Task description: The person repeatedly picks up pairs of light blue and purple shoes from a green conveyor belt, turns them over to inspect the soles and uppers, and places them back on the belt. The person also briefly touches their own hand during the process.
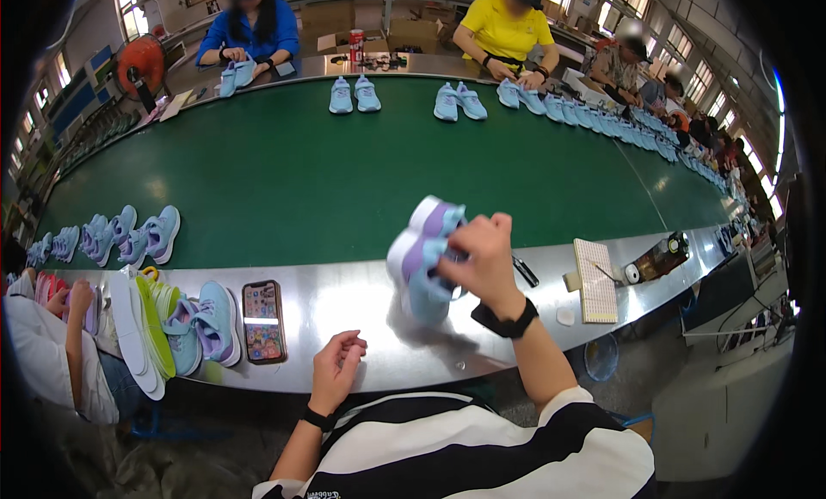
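Observation:
My right hand (483,260) grips a pair of light blue and purple sneakers (422,258), held up above the metal table edge (344,310) with white soles facing left. A black band is on that wrist. My left hand (337,367) rests near the table's front edge with fingers loosely curled and nothing in it. A second light blue pair (202,327) lies on the table to my left, beside a smartphone (262,321) with its screen lit.
A green conveyor belt (344,172) carries light blue sneaker pairs (129,237) along its left, far and right edges. Insoles (138,327) are stacked at left. A gridded pad (595,280) and small tools lie right. Other people sit across the belt and at my left.

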The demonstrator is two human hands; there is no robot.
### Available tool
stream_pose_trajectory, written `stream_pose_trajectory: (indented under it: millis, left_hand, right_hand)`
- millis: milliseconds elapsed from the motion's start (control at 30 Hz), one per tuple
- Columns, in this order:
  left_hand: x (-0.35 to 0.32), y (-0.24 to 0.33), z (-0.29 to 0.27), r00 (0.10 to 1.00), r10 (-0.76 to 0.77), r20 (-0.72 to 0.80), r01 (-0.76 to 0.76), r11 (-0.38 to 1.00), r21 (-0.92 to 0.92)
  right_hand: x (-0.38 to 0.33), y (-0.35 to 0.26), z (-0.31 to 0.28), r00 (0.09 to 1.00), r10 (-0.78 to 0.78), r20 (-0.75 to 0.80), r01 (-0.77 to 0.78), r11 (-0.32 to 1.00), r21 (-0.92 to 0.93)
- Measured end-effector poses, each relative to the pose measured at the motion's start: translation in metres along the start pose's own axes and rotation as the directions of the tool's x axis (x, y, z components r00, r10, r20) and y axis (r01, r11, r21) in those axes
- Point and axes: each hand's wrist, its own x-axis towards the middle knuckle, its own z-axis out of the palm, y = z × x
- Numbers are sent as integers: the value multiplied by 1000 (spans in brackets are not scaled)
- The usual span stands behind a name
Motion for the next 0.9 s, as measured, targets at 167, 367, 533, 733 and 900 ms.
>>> stream_pose_trajectory:
  millis: [167,367,533,733,900]
  left_hand:
    - [-1,-1,-1,1000,-11,21,11,1000,-13]
    - [-1,-1,0,1000,-16,-16,16,1000,-17]
    - [8,16,-4,986,-165,29,167,982,-85]
    - [78,51,-75,990,59,128,-103,923,371]
    - [185,32,-203,943,28,-331,228,668,709]
  right_hand:
    - [165,100,39,959,198,-203,-258,906,-336]
    - [241,130,11,928,182,-324,-258,944,-207]
    - [99,26,-4,975,169,146,-215,890,402]
    - [-51,-45,-12,803,115,585,-478,710,517]
    - [-107,-44,-2,598,430,676,-765,558,321]
